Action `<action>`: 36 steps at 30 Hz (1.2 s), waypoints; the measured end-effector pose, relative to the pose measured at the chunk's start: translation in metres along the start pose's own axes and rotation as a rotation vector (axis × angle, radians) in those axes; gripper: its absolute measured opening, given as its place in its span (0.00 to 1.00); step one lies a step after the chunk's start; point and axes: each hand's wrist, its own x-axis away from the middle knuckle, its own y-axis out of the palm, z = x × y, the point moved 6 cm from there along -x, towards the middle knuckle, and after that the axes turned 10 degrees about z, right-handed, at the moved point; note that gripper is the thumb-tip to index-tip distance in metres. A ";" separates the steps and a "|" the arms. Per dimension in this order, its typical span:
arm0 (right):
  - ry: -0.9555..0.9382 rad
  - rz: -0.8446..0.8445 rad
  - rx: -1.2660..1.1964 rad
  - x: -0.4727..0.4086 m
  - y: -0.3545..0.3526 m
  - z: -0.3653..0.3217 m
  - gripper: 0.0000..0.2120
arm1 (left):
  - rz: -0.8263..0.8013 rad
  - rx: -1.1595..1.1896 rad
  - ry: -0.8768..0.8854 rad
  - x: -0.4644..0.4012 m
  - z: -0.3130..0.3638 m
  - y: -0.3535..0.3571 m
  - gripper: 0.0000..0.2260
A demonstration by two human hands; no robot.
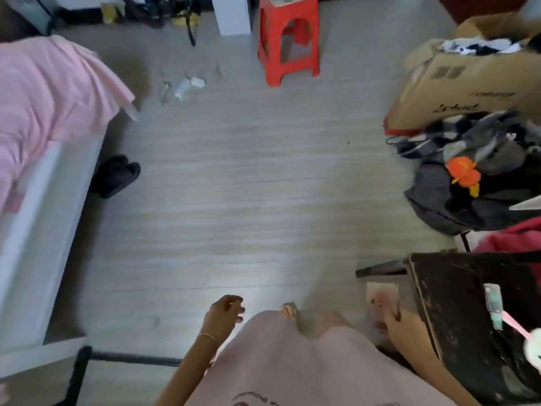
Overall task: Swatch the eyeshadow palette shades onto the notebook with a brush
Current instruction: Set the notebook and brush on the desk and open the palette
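My right hand [393, 319] grips a flat pink rectangular item [382, 300], probably the eyeshadow palette or a small notebook, and holds it upright just left of a dark worn table [456, 303]. My left hand [224, 313] hangs loose over the floor with its fingers curled and apart, holding nothing. A pink brush-like tool with a white fluffy end [524, 335] lies on the table's right part, beside a small green and white strip [493, 303]. The view is blurred by motion. No open notebook page is visible.
A bed with a pink cover [38, 106] and white frame stands on the left. A red plastic stool [288, 39] is at the far middle. Cardboard boxes [468, 86] and a pile of dark clothes [468, 177] fill the right. A black slipper [117, 175] lies by the bed.
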 end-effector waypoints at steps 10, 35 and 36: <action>-0.080 -0.049 0.006 -0.060 0.022 -0.131 0.07 | 0.045 0.110 -0.135 -0.094 0.062 -0.036 0.07; -0.238 -0.169 0.028 -0.276 0.116 -0.553 0.11 | 0.221 0.335 -0.209 -0.375 0.325 -0.179 0.07; -0.208 -0.170 0.011 -0.281 0.123 -0.567 0.12 | 0.205 0.315 -0.197 -0.394 0.340 -0.189 0.06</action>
